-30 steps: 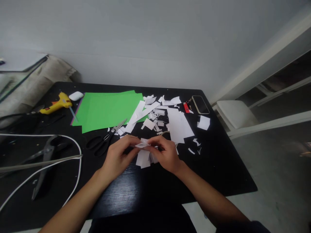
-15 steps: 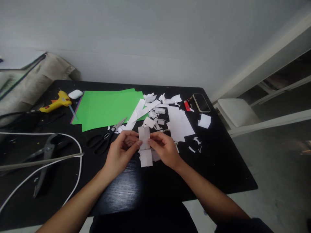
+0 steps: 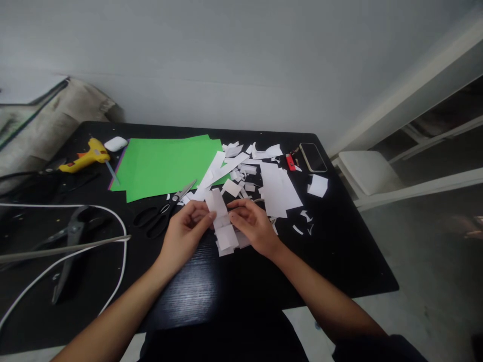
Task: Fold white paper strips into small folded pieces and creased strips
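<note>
A folded white paper strip (image 3: 216, 203) with crease lines stands tilted between my hands, its top leaning left. My left hand (image 3: 187, 226) pinches its left edge between thumb and fingers. My right hand (image 3: 254, 225) is closed at the strip's right edge, thumb and fingertips against it; the exact contact is partly hidden. Below the strip lie more folded white paper pieces (image 3: 226, 238), partly covered by it and by my right hand. Black-handled scissors (image 3: 166, 210) lie just left of my left hand, blades pointing away.
Green sheets (image 3: 169, 166) lie at the back, beside a yellow glue gun (image 3: 87, 157). White scraps (image 3: 241, 173) and larger white sheets (image 3: 277, 190) spread beyond my hands. A phone (image 3: 313, 157) and red lighter (image 3: 290, 162) sit right. Large shears (image 3: 71, 246) and a white cable (image 3: 123, 261) lie left.
The paper strip has gone from upright to tilted, its top swinging left with my left hand. My right hand stays nearly in place at the strip's right edge.
</note>
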Action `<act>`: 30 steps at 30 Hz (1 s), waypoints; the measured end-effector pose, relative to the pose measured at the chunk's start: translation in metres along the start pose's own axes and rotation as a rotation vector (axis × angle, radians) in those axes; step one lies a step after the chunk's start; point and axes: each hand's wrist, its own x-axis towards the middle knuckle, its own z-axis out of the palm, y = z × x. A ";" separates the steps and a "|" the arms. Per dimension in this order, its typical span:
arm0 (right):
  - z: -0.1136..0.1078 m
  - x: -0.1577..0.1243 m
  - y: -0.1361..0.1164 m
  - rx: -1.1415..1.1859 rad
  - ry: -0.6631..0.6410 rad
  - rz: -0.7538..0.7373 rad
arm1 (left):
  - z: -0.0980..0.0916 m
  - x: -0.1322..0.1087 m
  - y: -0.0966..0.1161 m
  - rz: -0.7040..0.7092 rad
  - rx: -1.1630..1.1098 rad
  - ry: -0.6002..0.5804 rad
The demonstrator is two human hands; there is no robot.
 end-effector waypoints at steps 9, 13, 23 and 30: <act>-0.003 0.003 0.001 0.000 0.046 0.041 | -0.003 0.000 0.001 -0.056 -0.030 -0.002; -0.004 0.003 -0.004 -0.006 0.075 0.030 | -0.004 0.002 0.001 -0.133 -0.153 -0.037; -0.006 0.003 -0.011 -0.028 0.062 -0.014 | -0.003 0.004 -0.001 -0.319 -0.345 -0.018; -0.008 0.004 -0.013 -0.102 0.099 -0.092 | -0.005 0.006 0.000 -0.281 -0.280 0.023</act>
